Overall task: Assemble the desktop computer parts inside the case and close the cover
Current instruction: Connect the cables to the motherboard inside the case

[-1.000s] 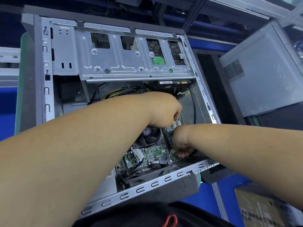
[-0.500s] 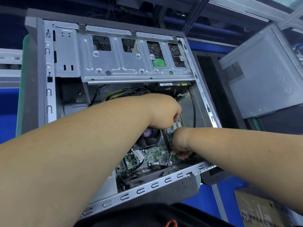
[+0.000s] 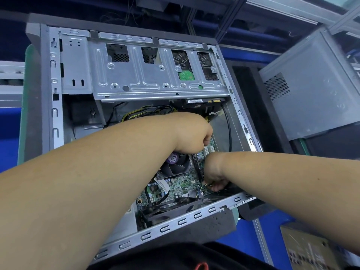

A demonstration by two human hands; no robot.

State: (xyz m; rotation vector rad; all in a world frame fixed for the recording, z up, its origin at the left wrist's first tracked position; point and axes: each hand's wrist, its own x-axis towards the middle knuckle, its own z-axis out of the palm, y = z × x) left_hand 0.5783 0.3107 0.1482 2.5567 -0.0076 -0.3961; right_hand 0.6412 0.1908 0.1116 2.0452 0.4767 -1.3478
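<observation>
Head view: 2 hands (image 3: 191, 133) (image 3: 213, 172), 1 open case (image 3: 56, 78).

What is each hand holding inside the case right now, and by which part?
The right hand pinches a thin cable near its end, low on the motherboard. The left hand is curled over the board; what its fingers grip, if anything, is hidden.

Both bare arms reach forward and down. The left hand (image 3: 194, 133) is curled, knuckles up, fingers tucked under. The right hand (image 3: 213, 172) sits just below it, wrist bent down, fingertips (image 3: 218, 187) pinched together.
</observation>
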